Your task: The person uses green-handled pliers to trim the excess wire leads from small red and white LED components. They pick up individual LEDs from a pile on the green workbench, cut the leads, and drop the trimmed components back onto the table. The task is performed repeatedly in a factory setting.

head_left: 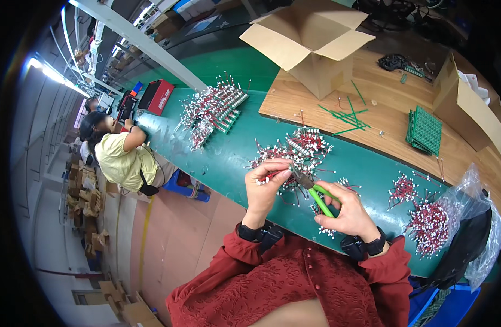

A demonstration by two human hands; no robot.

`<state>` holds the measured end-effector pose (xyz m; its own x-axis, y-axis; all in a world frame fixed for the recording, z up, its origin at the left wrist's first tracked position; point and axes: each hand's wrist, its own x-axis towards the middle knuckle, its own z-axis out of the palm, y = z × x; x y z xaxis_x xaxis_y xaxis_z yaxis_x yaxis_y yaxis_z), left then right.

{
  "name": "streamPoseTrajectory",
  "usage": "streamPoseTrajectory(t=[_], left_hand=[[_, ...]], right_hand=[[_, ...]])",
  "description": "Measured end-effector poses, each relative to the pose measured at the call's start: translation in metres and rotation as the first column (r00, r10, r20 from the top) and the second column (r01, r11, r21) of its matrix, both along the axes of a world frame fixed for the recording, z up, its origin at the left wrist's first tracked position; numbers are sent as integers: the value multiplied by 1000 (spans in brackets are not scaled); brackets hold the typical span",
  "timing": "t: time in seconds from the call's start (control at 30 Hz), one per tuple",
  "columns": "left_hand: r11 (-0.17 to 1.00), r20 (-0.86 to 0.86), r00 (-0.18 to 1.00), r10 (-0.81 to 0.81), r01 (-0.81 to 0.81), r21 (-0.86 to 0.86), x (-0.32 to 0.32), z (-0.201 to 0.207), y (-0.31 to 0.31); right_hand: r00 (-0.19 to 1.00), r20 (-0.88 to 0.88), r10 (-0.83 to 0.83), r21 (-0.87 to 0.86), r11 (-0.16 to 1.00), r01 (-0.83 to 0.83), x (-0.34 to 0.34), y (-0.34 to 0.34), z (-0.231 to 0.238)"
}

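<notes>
Left hand [265, 189] pinched red-wired piece [269, 176]; right hand [348, 211] gripped green-handled pliers [321, 200], tips near left fingers. Beyond hands stood open carton [328, 76], contents hidden; farther right, smaller carton [468, 111] held white material [473, 85].

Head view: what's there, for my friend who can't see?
A person's right hand grips green-handled cutters beside red wires pinched in the left hand, over a green tabletop. Heaps of wired connectors lie around; an open cardboard box stands beyond.

A ceiling light [57, 77] glares at upper left; fisheye corners darken to black.
</notes>
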<state>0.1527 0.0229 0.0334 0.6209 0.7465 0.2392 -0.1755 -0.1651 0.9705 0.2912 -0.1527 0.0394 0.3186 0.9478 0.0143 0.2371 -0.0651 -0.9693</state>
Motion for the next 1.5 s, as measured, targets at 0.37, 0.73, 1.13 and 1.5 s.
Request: streamPoseTrajectory(t=[0.37,0.73,1.13,1.5], left_hand=[[981,-29,998,-51,55,183,-8,7,8],[886,-77,996,-45,75,457,-9,17,5],[987,119,982,-149,141,75,-9,5,6],[900,237,969,74,37,-434,-16,-11,17]], right_hand=[[830,-540,140,25,988,-150,-1,-4,0],[991,-106,83,-5,996,-84,-4,-4,-4],[747,-617,247,60,962,-268,-2,-9,-13],[818,556,-151,65,988,138,-4,-8,-4]])
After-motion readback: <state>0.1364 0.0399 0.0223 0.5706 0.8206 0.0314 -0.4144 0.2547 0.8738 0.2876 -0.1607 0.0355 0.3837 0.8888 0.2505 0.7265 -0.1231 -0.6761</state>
